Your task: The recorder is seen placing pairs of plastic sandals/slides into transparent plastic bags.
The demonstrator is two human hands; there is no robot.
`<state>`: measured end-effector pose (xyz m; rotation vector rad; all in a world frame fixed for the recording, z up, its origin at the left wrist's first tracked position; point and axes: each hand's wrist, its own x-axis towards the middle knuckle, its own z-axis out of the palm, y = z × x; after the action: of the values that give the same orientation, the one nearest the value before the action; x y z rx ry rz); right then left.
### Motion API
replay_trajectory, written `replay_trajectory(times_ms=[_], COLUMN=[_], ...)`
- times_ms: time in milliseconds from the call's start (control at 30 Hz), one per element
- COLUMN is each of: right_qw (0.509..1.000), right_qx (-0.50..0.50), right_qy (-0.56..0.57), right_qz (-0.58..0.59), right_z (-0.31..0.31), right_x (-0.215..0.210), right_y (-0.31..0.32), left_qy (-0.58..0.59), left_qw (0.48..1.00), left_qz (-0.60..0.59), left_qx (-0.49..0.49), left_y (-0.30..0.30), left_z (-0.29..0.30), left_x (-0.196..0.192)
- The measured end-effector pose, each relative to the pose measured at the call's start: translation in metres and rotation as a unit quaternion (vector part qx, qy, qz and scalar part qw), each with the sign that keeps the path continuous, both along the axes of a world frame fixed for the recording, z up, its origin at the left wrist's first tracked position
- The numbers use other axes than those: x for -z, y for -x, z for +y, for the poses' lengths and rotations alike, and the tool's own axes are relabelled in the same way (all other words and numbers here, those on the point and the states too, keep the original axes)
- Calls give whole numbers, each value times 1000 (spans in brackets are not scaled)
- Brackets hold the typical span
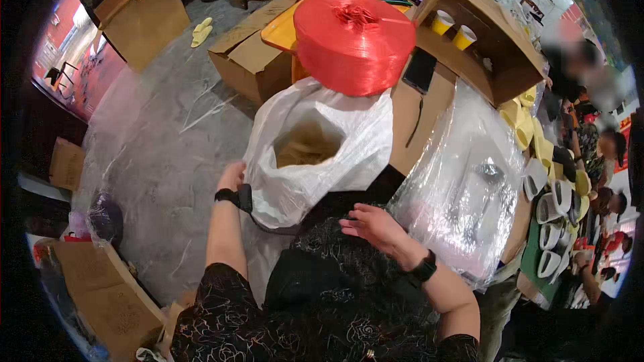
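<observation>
A white woven sack (315,184) stands before me with its mouth open and something brown inside. My left hand (232,176) is at the sack's left side, touching or very close to it; its fingers are partly hidden, so their grip is unclear. In front of my body, right of the sack, my right hand (377,226) is raised with fingers apart and nothing in them. Beyond the sack's far rim sits a large red roll of plastic twine (355,47). To the right of my right hand lies a stack of clear plastic bags (456,194).
A yellow table (278,30) and an open cardboard box (251,60) stand beyond the sack. An upturned carton (506,60) holds yellow cups (464,37), near a black phone (420,70). Several slippers (550,234) and other people are at the right.
</observation>
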<state>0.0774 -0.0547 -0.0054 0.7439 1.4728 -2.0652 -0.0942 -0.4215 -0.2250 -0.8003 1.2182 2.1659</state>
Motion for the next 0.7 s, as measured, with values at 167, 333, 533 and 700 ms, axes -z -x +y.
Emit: replay_trajectory(times_ms=[167,333,533,700], right_qw=[986,986,868,685], right_qx=[135,33,-307,-325], right_qy=[9,-160,-375,-611], right_qz=[-93,9,107,226], right_z=[-9,-41,1,42], right_x=[117,179,192,343], right_y=[51,70,63,30], left_qy=[10,-131,-151,-187], left_qw=[1000,986,979,906], left_qz=[0,24,63,378], left_qx=[21,-103,-124,35], left_y=[-22,-37,10,57], left_z=[40,-16,2,-3], left_x=[7,86,-58,-103])
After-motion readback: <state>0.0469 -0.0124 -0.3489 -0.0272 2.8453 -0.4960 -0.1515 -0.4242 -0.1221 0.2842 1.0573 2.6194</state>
